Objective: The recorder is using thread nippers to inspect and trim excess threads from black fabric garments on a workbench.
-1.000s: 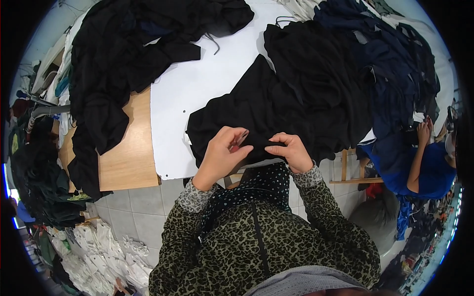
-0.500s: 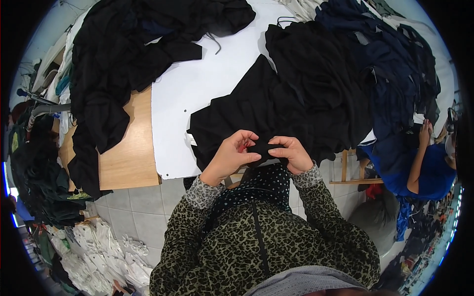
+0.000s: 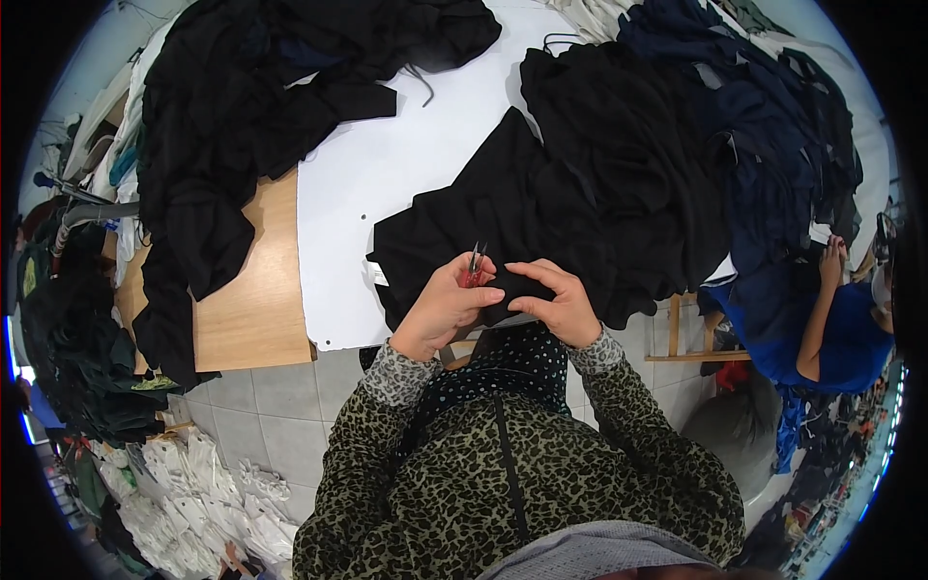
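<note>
A pair of red-handled thread snips (image 3: 473, 275) is held in my left hand (image 3: 442, 311), its metal points showing above the fingers and aimed away from me. My right hand (image 3: 568, 307) is close by on the right, thumb and forefinger spread apart over black cloth. Both hands are at the near edge of a black garment (image 3: 483, 208), which lies crumpled on the table in front of me. A white label (image 3: 378, 275) shows at the garment's left edge. The left fingertips partly hide the snips' handles.
A white board (image 3: 338, 242) covers part of the wooden table (image 3: 261, 319). Black garments (image 3: 203, 174) heap at the left, navy ones (image 3: 773, 164) at the right. A co-worker in blue (image 3: 841, 338) handles cloth at the far right. White cloth (image 3: 213, 493) lies at lower left.
My right thumb and forefinger have moved apart from a pinch on the black cloth. The snips in my left hand have turned up into view, points outward.
</note>
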A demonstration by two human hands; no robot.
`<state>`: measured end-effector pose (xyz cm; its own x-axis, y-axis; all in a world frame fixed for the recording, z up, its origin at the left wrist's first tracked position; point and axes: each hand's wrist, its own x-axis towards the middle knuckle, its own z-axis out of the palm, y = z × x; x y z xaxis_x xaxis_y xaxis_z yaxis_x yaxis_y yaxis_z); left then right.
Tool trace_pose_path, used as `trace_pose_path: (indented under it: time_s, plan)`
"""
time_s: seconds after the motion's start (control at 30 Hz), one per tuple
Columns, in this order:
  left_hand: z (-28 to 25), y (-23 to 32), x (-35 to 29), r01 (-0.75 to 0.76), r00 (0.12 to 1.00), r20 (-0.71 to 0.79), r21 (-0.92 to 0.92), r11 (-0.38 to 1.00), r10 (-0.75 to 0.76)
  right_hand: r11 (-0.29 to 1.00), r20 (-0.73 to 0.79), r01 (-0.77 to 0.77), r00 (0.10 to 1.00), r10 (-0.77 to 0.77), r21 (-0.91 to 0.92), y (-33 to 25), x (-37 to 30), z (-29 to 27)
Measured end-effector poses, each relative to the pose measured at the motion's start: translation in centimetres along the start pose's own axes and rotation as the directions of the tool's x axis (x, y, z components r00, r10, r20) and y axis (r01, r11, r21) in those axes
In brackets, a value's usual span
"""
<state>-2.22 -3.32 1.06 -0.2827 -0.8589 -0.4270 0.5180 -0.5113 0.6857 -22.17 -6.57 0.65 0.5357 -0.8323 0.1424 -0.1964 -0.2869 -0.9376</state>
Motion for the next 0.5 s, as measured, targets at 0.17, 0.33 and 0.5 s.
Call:
trace_pose_path:
  time_s: [0.17, 0.33, 0.5]
  plan:
    - [-0.11, -0.46, -0.10, -0.029, 0.999, 0.022, 0.024, 0.999, 0.029, 0.996, -0.036, 0.001, 0.999, -0.004, -0.086, -0.24, -0.16, 0.31]
    - [0.22, -0.61, -0.17, -0.148, 0.989, 0.025, 0.180, 0.972, 0.146, 0.992, -0.124, 0.045, 0.990, -0.060, -0.117, -0.03, -0.43, 0.54]
    - [-0.03, -0.99, 0.03, -0.502, 0.817, 0.169, 0.679, 0.536, 0.552, 0.989, -0.109, -0.005, 0.994, -0.011, -0.144, -0.28, -0.58, 0.28]
